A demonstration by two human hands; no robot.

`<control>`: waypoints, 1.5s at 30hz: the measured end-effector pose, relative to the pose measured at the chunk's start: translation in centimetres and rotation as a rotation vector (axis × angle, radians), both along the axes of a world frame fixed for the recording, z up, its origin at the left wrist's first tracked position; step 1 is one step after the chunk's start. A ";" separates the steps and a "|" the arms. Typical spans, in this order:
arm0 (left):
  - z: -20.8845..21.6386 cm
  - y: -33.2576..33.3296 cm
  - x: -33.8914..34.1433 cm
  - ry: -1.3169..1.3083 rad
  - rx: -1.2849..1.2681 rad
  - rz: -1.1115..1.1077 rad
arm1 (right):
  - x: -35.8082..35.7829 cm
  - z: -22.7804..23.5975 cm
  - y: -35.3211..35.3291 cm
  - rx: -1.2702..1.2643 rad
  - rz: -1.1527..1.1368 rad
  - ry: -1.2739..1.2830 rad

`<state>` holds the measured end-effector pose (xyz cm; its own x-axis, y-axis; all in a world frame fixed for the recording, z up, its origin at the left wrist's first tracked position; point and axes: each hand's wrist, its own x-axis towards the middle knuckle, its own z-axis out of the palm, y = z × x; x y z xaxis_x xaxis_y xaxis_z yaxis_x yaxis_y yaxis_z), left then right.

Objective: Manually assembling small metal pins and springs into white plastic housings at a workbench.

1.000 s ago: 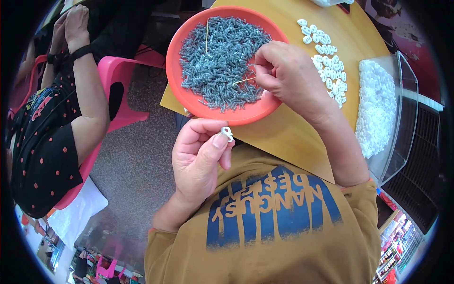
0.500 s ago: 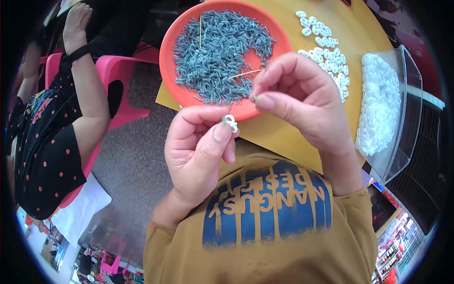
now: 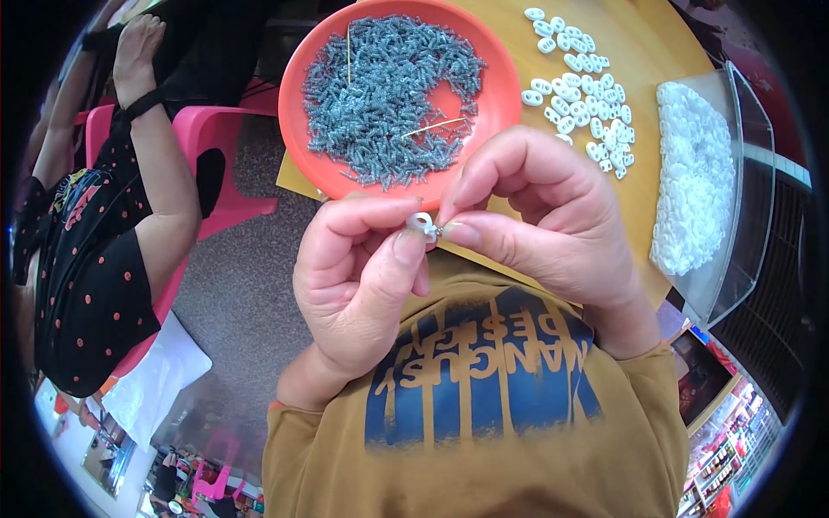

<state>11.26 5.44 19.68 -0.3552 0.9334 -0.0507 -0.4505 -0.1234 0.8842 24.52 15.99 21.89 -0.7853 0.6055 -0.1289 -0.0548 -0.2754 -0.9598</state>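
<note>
Between the thumb and forefinger of my left hand (image 3: 350, 281) is a small white plastic piece (image 3: 422, 221) with a round hole, which looks like half of a cord lock. My right hand (image 3: 557, 229) pinches a tiny metal spring (image 3: 439, 231), mostly hidden by the fingertips. The spring's end meets the right side of the white piece; how far it sits inside cannot be seen. Just beyond both hands, a round red-orange plate (image 3: 292, 112) holds a heap of small grey springs (image 3: 380, 104).
On the yellow table (image 3: 639, 43), several white two-holed pieces (image 3: 591, 108) lie scattered right of the plate. A clear bin (image 3: 747, 190) of white parts (image 3: 693, 181) stands farther right. Two thin sticks lie on the springs. At left, a person (image 3: 95, 285) sits on a pink chair (image 3: 207, 138).
My right hand has moved left and down, bringing the spring from above the plate's near rim to the white piece. My left hand stays nearly in place.
</note>
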 end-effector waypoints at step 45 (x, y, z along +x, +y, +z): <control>0.6 -0.9 0.3 -0.015 0.004 -0.099 | 0.9 1.3 -2.0 0.670 -0.106 -0.117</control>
<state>11.58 4.57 20.32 -0.2601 0.9642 -0.0517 -0.4735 -0.0807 0.8771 25.46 14.01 23.19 -0.7212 0.6570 0.2198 0.0655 0.3806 -0.9224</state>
